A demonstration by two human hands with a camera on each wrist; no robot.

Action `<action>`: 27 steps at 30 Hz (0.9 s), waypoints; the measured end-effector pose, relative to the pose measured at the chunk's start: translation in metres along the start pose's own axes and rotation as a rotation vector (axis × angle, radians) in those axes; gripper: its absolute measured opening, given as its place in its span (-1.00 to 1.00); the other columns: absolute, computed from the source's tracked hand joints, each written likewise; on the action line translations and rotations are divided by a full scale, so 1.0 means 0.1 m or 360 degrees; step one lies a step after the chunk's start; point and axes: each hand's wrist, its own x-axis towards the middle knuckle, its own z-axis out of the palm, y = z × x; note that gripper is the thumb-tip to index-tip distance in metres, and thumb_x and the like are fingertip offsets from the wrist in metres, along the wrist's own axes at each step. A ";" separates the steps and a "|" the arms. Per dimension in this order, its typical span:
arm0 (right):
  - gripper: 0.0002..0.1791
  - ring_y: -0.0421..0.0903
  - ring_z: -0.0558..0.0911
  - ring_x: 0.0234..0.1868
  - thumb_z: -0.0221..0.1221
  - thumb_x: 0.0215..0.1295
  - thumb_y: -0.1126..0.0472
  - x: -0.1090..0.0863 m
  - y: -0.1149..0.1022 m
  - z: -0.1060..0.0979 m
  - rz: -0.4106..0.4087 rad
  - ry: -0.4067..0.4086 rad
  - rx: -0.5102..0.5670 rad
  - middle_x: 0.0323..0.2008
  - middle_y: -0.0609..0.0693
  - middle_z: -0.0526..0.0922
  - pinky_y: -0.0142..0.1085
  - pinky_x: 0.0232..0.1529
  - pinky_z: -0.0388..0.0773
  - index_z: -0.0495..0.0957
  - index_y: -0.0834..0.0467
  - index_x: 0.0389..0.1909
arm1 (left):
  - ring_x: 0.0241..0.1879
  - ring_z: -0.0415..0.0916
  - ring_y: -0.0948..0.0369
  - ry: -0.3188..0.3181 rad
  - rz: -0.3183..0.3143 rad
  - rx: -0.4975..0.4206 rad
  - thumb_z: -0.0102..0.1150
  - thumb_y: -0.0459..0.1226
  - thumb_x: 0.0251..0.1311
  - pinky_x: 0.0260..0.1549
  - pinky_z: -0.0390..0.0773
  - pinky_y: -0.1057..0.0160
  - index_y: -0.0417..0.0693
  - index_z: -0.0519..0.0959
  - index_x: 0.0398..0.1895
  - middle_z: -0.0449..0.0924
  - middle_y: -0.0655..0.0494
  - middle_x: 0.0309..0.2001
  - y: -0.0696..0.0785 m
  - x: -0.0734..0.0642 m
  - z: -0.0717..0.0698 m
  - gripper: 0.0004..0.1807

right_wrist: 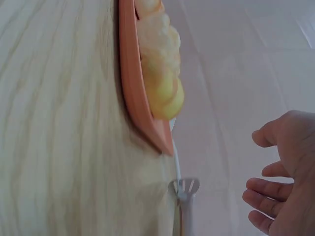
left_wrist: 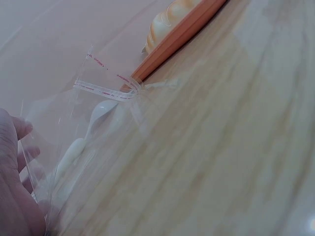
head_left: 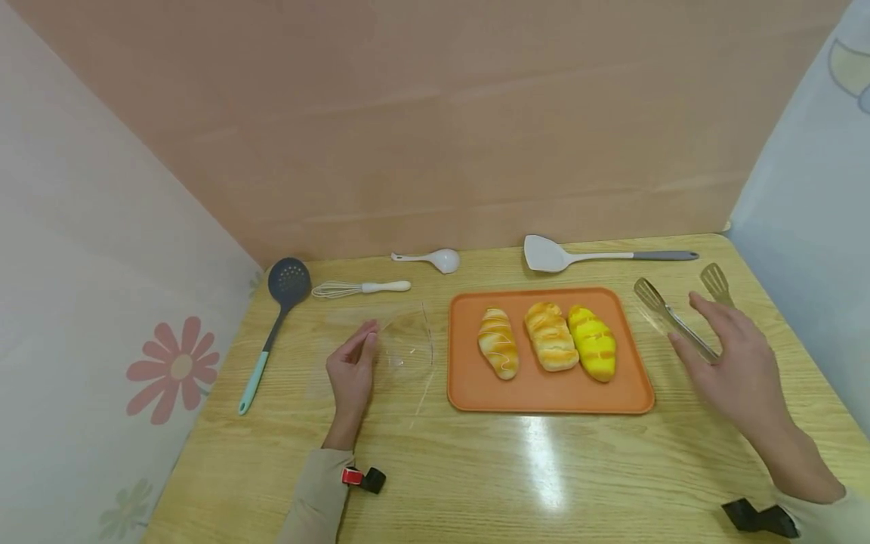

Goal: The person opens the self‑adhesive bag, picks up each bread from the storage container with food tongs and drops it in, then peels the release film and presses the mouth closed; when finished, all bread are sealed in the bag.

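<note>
My left hand (head_left: 353,370) pinches the edge of a clear plastic bag (head_left: 408,344) between thumb and fingers, left of the orange tray (head_left: 479,394). In the left wrist view the bag's mouth gapes, with a printed adhesive strip (left_wrist: 103,92) along it. At the tray's right, my right hand (head_left: 737,370) hovers with fingers spread over slotted metal tongs (head_left: 689,332), hiding part of them. Nothing is in its grasp. The tray carries a white-drizzled bread roll (head_left: 498,344), a golden-brown bread (head_left: 551,338) and a yellow bread (head_left: 593,344).
A dark slotted skimmer (head_left: 288,283) with a mint handle lies at far left. Along the back are a whisk (head_left: 363,288), a white spoon (head_left: 442,261) and a white spatula (head_left: 547,255) with a grey handle end. Walls stand behind and at both sides of the wooden table (head_left: 435,468).
</note>
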 end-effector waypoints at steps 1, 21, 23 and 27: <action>-0.32 0.24 0.57 0.23 0.40 0.45 0.33 0.00 0.05 -0.02 0.0034 0.0013 -0.0031 0.22 0.47 0.63 -0.03 0.18 0.49 0.48 0.35 0.54 | 0.23 0.71 0.37 0.0000 0.0002 -0.0004 0.34 -0.55 0.47 0.32 0.60 0.35 -0.54 0.76 0.00 0.75 -0.46 0.10 0.00 0.00 0.00 -0.83; 0.20 0.73 0.23 0.19 0.37 0.48 -0.27 -0.11 0.77 -0.15 0.0666 -0.0414 -0.0384 0.15 0.83 0.21 0.47 0.01 0.31 0.07 0.64 0.57 | 0.23 0.72 0.35 -0.0006 0.0023 -0.0020 0.33 -0.55 0.47 0.34 0.59 0.34 -0.55 0.76 0.01 0.74 -0.48 0.10 0.00 -0.01 -0.01 -0.83; 0.21 0.71 0.26 0.13 0.36 0.46 -0.32 -0.11 0.80 -0.14 0.0672 -0.0433 -0.0435 0.07 0.80 0.24 0.44 -0.07 0.33 0.14 0.68 0.50 | 0.23 0.72 0.35 -0.0006 0.0025 -0.0022 0.33 -0.55 0.47 0.34 0.59 0.34 -0.55 0.76 0.01 0.74 -0.49 0.10 -0.01 -0.01 -0.01 -0.83; 0.24 0.73 0.28 0.15 0.30 0.50 -0.34 -0.12 0.82 -0.14 0.0693 -0.0465 -0.0479 0.18 0.84 0.22 0.50 -0.08 0.39 0.09 0.73 0.51 | 0.22 0.72 0.36 -0.0007 0.0029 -0.0018 0.33 -0.54 0.48 0.34 0.60 0.35 -0.54 0.76 0.01 0.74 -0.48 0.10 -0.02 0.00 0.00 -0.82</action>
